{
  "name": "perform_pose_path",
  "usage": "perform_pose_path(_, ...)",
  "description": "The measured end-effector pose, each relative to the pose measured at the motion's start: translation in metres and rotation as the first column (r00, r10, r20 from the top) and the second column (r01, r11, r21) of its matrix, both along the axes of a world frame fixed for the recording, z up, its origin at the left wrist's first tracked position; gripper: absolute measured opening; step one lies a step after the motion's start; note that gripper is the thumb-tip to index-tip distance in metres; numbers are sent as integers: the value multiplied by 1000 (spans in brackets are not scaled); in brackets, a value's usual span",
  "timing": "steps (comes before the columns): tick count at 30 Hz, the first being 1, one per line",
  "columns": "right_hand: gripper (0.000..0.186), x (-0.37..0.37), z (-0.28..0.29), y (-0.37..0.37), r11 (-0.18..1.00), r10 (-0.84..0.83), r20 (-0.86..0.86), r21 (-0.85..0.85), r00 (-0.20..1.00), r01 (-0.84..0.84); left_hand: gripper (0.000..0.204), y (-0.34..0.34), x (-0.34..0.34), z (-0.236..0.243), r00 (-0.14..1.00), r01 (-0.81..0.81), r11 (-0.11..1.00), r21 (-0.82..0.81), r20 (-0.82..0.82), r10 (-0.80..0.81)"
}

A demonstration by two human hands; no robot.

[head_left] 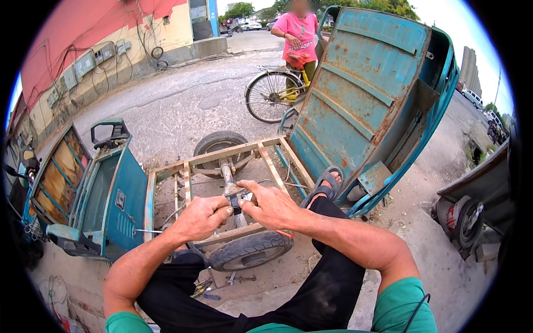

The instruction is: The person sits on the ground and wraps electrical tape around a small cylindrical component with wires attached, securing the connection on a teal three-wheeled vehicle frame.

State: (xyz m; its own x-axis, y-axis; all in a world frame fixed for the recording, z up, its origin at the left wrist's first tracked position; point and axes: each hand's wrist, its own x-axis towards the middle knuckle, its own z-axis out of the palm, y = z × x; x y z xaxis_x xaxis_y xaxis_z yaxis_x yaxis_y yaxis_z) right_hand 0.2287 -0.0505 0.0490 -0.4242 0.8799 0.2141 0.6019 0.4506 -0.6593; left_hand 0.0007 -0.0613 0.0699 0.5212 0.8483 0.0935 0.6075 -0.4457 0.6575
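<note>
Axle (pixel 227 173) at centre of picture, both hands at its dark piece (pixel 235 203).
Left hand (pixel 202 216) is curled, thumb against fingers; right hand (pixel 272 206) has thumb and forefinger apart over the axle; whether either grips the piece cannot be told. In this inspector's judgement, the piece is best held square to the axle under even pressure from both sides, fingertips clear of pinch points. Markings: a small dark-and-light plate (pixel 120 199) on the teal panel (pixel 115 219), left of centre, too small to read; pale lettering on the pink shirt (pixel 288 23), top centre, indistinct.
</note>
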Motion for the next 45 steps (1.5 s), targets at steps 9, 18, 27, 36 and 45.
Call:
perform_pose_path(9,28,-1,-1,-8,865,132,78,478,988,-153,28,10,-5,-5,998,7,997,-78,57,-3)
perform_pose_path(18,30,1,-2,0,963,231,70,123,971,-238,11,1,-9,-11,986,164,898,408,-106,-131)
perform_pose_path(27,44,11,11,2,800,222,-346,-470,912,-373,12,9,-12,-18,988,152,889,432,-35,-152)
perform_pose_path(36,49,16,9,3,808,272,-418,-390,867,-442,29,16,-8,-24,969,104,975,-197,239,-55)
perform_pose_path(45,36,12,2,4,922,187,-187,-306,964,-238,79,56,-36,-47,998,17,1000,12,61,-18)
